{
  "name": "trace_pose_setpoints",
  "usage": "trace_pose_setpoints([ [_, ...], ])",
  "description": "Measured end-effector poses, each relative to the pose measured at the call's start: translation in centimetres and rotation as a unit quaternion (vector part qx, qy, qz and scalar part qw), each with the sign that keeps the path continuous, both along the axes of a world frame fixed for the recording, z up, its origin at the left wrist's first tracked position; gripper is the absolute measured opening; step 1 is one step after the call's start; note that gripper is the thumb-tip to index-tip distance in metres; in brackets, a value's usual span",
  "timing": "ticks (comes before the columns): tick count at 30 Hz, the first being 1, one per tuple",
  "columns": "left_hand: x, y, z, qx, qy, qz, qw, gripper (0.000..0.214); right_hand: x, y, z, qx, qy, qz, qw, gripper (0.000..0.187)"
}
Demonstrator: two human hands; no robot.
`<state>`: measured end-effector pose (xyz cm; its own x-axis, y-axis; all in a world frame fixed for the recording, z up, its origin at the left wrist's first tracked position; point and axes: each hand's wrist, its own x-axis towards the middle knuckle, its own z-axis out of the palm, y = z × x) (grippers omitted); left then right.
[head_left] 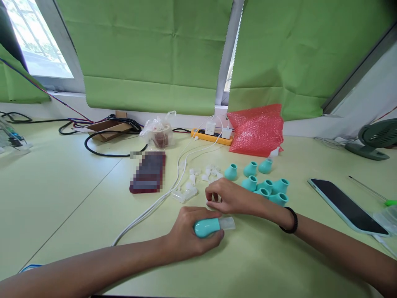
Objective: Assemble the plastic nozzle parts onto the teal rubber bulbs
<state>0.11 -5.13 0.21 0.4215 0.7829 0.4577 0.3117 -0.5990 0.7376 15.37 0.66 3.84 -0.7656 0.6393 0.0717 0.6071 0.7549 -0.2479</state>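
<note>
A pale yellow-green counter [77, 198] runs beneath windows covered by green blinds [149, 54]. At the back lie a red bubble-wrap bag [257, 128] and an orange power strip [212, 136], and a phone [344, 205] lies to the right. The left hand [189, 236] rests on the counter, its fingers [203, 214] wrapped around a teal bulb [206, 227] whose clear cap [227, 224] pokes out to the right. Just behind it, the right hand [229, 196] curls its fingers [211, 193] narrowly down to the counter; whether they hold anything cannot be told. Small clear parts [192, 182] and more teal bulbs [266, 186] lie nearby.
</note>
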Motion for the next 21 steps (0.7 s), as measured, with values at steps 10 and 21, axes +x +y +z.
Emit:
trace_pose_setpoints([
  [10, 0.0, 1.1, 0.8, -0.196, -0.065, 0.094, 0.974, 0.021, 3.0, 0.4, 2.1, -0.137, 0.228, -0.112, 0.958, 0.011],
  [21, 0.1, 2.3, 0.6, -0.286, -0.162, 0.105, 0.939, 0.022, 4.4, 0.7, 2.0, -0.282, 0.325, -0.073, 0.9, 0.017],
])
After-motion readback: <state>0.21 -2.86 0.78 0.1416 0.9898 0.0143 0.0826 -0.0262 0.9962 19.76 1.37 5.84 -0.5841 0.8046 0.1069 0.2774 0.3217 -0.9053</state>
